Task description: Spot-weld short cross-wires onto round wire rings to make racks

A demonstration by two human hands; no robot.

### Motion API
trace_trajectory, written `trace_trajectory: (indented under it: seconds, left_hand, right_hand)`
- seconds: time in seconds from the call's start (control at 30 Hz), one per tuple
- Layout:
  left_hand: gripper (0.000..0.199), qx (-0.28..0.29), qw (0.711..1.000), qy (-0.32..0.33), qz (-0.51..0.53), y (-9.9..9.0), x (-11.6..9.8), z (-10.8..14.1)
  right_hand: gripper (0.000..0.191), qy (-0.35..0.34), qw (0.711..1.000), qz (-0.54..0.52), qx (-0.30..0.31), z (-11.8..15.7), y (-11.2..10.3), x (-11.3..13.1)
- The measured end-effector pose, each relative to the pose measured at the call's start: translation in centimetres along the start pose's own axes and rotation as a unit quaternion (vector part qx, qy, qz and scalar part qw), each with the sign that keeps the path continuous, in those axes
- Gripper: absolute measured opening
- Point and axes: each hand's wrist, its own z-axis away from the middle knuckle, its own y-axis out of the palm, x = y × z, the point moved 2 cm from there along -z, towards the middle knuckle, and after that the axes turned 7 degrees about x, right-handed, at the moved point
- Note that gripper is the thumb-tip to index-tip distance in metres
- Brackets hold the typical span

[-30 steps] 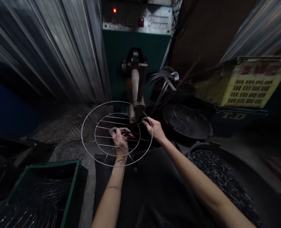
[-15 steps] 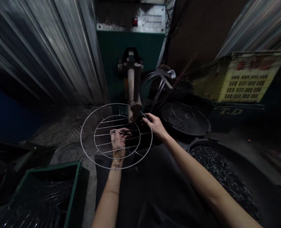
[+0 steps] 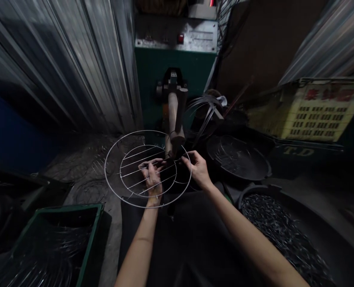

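Note:
A round wire rack, with two rings and several parallel bars, lies tilted in front of the machine's metal arm. Through its bars I see my left hand, fingers drawn together and reaching toward the arm's lower tip. My right hand is pinched at the right side of the outer ring, its fingertips close to that same tip. Whatever sits between the fingers of either hand is too dark to make out. Above the rack's far edge is the blunt dark cylinder end of the arm.
A green machine body carries a panel with a red switch. Lower left stands a green crate of wire pieces. On the right are a dark pan, a large basin with small metal pieces, and a yellow crate.
The rack has turned, so its bars slant more steeply. My right hand's fingertips have come down and closer to my left hand. The whole view has shifted slightly.

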Motion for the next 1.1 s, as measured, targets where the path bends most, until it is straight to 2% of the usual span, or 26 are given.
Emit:
trace_trajectory:
  seconds: [0.4,0.6,0.73,0.83,0.9,1.0,1.1]
  left_hand:
    - [0.013,-0.018,0.999,-0.02,-0.017,0.2,0.3,-0.9]
    - [0.014,0.033,0.999,-0.014,-0.025,-0.3,-0.2,-0.8]
    - [0.017,0.069,0.995,-0.039,-0.065,-1.3,-0.8,-0.6]
    - [0.021,0.099,0.989,-0.082,-0.074,-1.6,-1.1,-0.3]
    - [0.024,0.095,0.989,-0.089,-0.075,-1.3,-1.2,0.1]
    - [0.027,0.058,0.993,-0.061,-0.083,-0.7,-1.0,0.5]
    - [0.029,0.038,0.995,-0.027,-0.093,-0.2,-0.7,0.5]
  right_hand:
    - [0.022,-0.034,0.999,0.024,0.01,-1.5,0.3,-0.1]
    - [0.023,-0.007,1.0,-0.009,0.021,-1.7,0.1,-0.1]
    - [0.027,0.008,0.999,0.037,0.021,1.2,-1.9,0.5]
    - [0.027,0.017,0.996,0.049,0.077,4.6,-2.7,1.6]
    - [0.028,0.014,0.994,0.042,0.096,6.2,-2.4,2.2]
    - [0.021,0.003,0.998,0.049,0.026,6.3,-1.3,2.4]
    - [0.023,-0.001,0.998,0.047,-0.033,4.5,-0.4,1.8]
